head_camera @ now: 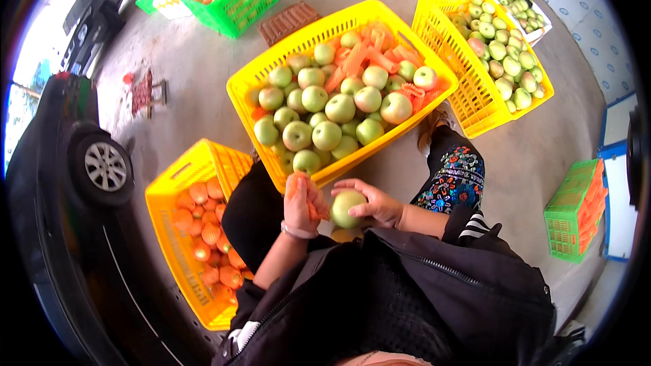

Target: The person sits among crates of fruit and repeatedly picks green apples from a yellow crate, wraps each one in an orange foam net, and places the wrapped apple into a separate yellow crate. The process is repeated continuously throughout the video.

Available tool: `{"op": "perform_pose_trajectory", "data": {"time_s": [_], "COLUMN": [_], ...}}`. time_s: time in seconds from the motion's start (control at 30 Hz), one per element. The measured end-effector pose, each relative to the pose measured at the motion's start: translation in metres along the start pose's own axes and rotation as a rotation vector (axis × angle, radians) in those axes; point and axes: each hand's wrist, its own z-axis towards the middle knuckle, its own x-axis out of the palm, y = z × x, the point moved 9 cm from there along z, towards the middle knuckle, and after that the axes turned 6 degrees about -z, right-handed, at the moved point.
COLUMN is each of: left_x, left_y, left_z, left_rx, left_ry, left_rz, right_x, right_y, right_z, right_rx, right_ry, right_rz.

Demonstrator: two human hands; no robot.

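My right hand (379, 206) grips a green apple (348, 209) from the side, just past the near edge of a yellow plastic crate. Close beside it, my left hand (303, 203) is closed around an orange foam fruit net (316, 210), part of which sticks out above the fist. The net's end is right by the apple; whether they touch I cannot tell. In front of both hands stands the yellow crate (351, 162), holding loose green apples (325, 107) and a heap of orange foam nets (356, 56) toward its far right.
At my left, another yellow crate (175, 284) holds apples in orange nets (211, 234). A yellow crate of bare apples (501, 51) stands far right. Green crates (236, 7) are at the back left and right side (567, 213). A dark car (56, 127) is parked left.
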Motion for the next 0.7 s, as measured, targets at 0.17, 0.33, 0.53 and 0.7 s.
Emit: {"op": "perform_pose_trajectory", "data": {"time_s": [0.17,0.33,0.53,0.7], "left_x": [-0.013,-0.010,-0.008,-0.033], "left_y": [0.001,0.012,0.030,0.052], "left_z": [0.003,0.004,0.010,0.020], "left_rx": [0.039,0.131,0.128,0.199], "left_ry": [-0.129,-0.081,0.005,0.099], "left_rz": [0.196,0.636,0.866,0.964], "right_x": [0.004,0.016,0.027,0.023], "right_y": [0.024,0.025,0.014,0.009], "right_z": [-0.008,-0.009,-0.010,-0.005], "right_rx": [-0.037,-0.095,0.036,-0.008], "right_ry": [0.014,0.269,0.342,0.349], "right_rz": [0.054,-0.334,-0.397,-0.504]}}
